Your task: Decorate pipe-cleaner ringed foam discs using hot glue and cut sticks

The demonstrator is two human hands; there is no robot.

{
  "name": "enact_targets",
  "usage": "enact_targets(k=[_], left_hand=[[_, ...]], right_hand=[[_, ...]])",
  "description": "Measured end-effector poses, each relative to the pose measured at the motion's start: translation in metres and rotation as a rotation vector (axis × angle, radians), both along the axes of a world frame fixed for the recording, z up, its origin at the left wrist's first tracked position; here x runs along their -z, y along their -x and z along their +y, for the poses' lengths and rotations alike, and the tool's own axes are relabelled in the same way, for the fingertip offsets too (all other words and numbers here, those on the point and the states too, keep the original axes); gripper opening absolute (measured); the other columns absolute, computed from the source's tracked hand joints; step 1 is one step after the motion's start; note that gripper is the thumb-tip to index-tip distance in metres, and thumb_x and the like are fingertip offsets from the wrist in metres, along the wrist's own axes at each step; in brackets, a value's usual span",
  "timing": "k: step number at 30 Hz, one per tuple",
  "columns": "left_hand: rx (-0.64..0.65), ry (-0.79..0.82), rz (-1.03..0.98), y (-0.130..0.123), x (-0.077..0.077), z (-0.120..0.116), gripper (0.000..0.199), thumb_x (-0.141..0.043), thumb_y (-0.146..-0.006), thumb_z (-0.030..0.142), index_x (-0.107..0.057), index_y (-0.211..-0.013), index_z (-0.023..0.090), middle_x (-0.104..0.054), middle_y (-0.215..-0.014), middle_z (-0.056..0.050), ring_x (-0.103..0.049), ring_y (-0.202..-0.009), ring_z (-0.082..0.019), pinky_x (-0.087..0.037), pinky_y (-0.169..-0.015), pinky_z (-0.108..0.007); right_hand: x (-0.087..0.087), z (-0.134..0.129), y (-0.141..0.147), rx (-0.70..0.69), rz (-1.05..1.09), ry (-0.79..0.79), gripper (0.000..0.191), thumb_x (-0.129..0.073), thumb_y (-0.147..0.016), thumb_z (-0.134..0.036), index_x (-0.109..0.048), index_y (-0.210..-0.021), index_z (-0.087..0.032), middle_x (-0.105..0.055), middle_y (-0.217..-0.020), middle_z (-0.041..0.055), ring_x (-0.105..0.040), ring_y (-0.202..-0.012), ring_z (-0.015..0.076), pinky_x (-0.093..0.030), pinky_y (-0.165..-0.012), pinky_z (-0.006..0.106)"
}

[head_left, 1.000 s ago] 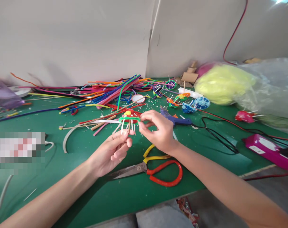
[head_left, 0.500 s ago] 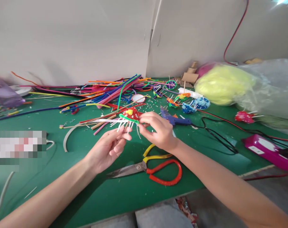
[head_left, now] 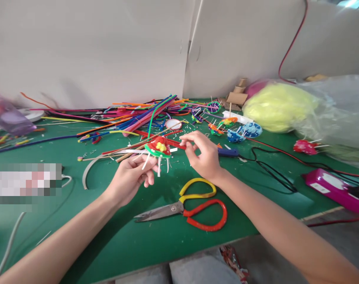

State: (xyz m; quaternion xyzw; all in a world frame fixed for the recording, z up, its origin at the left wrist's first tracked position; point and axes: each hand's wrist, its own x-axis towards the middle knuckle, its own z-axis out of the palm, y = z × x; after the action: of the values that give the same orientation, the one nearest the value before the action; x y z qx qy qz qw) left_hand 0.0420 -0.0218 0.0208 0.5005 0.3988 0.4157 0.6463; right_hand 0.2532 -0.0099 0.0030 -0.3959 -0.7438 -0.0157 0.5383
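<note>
My left hand (head_left: 136,173) is closed on a small red pipe-cleaner ornament (head_left: 158,146), held above the table. It has a yellow flower on its front, a green rim and white strips hanging below. My right hand (head_left: 203,154) is a short way to the right of the ornament, fingers bent but apart, with nothing visible in them. Partly hidden behind it is a blue glue gun (head_left: 229,152). On the table below my hands lie scissors (head_left: 177,207) with one yellow and one red handle.
A heap of coloured pipe cleaners (head_left: 149,114) lies along the back. Several finished-looking ornaments (head_left: 252,129) stand to the right of it. Further right are a plastic bag of yellow material (head_left: 280,106) and a magenta device (head_left: 335,189). Black cable (head_left: 274,173) loops across the green table (head_left: 108,244).
My right hand has let go of the ornament and drawn slightly to the right. The ornament in my left hand has turned so its yellow flower faces me.
</note>
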Motion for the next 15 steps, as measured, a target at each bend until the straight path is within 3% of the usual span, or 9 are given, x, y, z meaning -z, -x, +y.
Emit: enact_targets(k=[5,11,15], left_hand=[[-0.041,-0.031,0.043,-0.0003,0.0012,0.0027,0.019,-0.074,-0.072,0.028,-0.064,-0.066,0.013,-0.063,-0.056,-0.001,-0.051,-0.039,-0.006,-0.037,-0.037,-0.016],[-0.118,-0.226,0.168,0.0021,0.0055,0.0048,0.017,-0.07,-0.076,0.029,-0.063,-0.07,0.014,-0.069,-0.064,-0.004,-0.058,-0.045,-0.01,-0.045,-0.042,-0.021],[-0.165,-0.275,0.171,0.0047,0.0068,0.0063,0.018,-0.07,-0.076,0.03,-0.061,-0.071,0.016,-0.071,-0.068,-0.004,-0.059,-0.044,-0.011,-0.045,-0.042,-0.022]], right_hand=[[0.0051,0.0005,0.0009,-0.012,-0.035,0.03,0.022,-0.044,-0.089,-0.011,-0.059,-0.102,-0.021,-0.064,-0.086,0.0045,-0.063,-0.076,0.0147,-0.051,-0.058,0.026],[0.006,0.0031,-0.0018,-0.004,-0.023,0.031,0.025,-0.044,-0.088,-0.01,-0.06,-0.103,-0.021,-0.063,-0.086,0.0041,-0.061,-0.072,0.014,-0.05,-0.06,0.027],[0.006,0.0036,-0.0024,-0.004,-0.029,0.02,0.025,-0.044,-0.088,-0.01,-0.06,-0.103,-0.021,-0.062,-0.086,0.004,-0.061,-0.072,0.0142,-0.05,-0.061,0.027]])
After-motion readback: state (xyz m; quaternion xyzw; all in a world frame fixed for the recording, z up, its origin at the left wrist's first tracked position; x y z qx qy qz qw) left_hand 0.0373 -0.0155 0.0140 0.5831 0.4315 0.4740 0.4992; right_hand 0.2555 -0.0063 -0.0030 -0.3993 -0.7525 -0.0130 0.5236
